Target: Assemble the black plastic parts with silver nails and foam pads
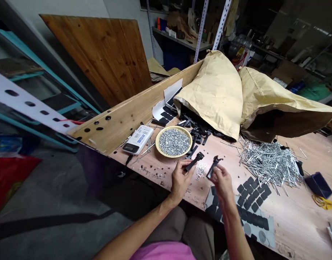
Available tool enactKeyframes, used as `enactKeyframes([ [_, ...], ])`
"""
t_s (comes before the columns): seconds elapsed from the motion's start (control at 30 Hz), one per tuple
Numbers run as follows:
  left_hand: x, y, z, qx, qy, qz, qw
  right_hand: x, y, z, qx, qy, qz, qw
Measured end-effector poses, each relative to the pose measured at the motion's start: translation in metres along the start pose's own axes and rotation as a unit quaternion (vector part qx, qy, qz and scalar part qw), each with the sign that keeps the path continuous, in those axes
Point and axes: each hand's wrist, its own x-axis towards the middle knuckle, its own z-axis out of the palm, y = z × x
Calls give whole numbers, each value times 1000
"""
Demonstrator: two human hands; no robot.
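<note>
A seated person works at a wooden table [290, 224], each of the 2 hands closed on a part. The left hand [179, 178] pinches a black plastic bar [193, 161] between thumb and fingertips, its far end tilted up and away. The right hand [221, 180], fingers curled, grips a black plastic clip [213, 166] just beside it, the 2 parts near but not touching. Between and just beyond the hands lies a small scatter of silver bits [200, 169]. Straight ahead of the left hand sits a yellow bowl [173, 156] filled with similar shiny metal pieces. To the bowl's left, a white box [138, 139] carries blue lettering too small to read. Beyond the bowl, loose black parts [198, 130] spill from 1 of 2 tan paper sacks [215, 90]. Right of the right hand spreads a heap of thin metal pins [269, 162]. Nearer the person, by the right wrist, lies a sheet of black pads [252, 202].
</note>
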Motion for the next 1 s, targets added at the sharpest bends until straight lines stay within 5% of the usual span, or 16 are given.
enactKeyframes([
  [0.2,-25,-15,11,31,-93,-69,993,-32,31,8,95,32,13,995],
  [0.4,-21,-7,-1,16,-222,-175,959,-33,36,1,19,13,-58,998],
  [0.63,-18,7,-1,-192,-338,-375,842,-44,43,-4,-206,44,-202,956],
  [0.73,-20,5,1,-198,-269,-382,862,-49,40,-5,-260,-45,-267,927],
  [0.83,-19,-2,0,-175,-117,-373,904,-34,25,-5,-276,-177,-252,910],
  [0.93,-19,-6,-7,-117,-41,-366,922,4,5,5,-354,-172,-298,869],
  [1.0,-20,-4,-12,-95,-50,-355,929,32,-5,20,-453,-154,-351,805],
])
